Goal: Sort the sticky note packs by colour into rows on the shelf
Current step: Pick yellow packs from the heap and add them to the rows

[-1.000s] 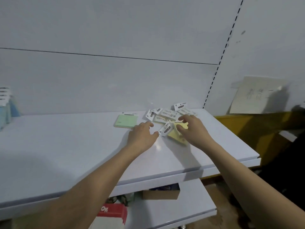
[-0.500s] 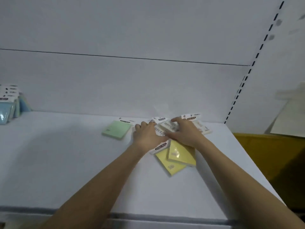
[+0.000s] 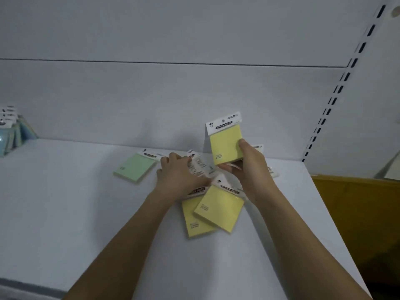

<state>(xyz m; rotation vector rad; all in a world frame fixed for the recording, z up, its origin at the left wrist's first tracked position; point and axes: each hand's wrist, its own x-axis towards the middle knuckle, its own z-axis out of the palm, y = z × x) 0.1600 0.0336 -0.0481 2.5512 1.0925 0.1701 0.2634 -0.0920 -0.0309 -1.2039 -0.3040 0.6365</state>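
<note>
Your right hand [image 3: 252,169], just right of the frame's centre, has its thumb and fingers closed around the lower edge of a square yellow sticky note pack with a white printed header card [image 3: 225,142], holding it upright and clear of the flat white metal shelf [image 3: 65,213], its face turned toward you. Your left hand [image 3: 179,174] lies palm down at the centre with fingers spread flat, pressing on a loose heap of clear-wrapped packs with white headers [image 3: 200,166]; it grips nothing you can see. Two more yellow square packs [image 3: 213,211] lie flat on the shelf just below your hands, the right one overlapping the left, their header ends tucked under your left palm and right wrist. A single pale green square pack [image 3: 135,167] lies flat, left of centre, just beside your left hand and not touching it. At the far left edge of the frame a standing row of blue-tinted packs [image 3: 10,133] leans against the white back panel [image 3: 173,100], well apart from the rest. At the right edge, beyond the shelf's end, sits a yellow cardboard box [image 3: 357,202]; its contents are hidden.
</note>
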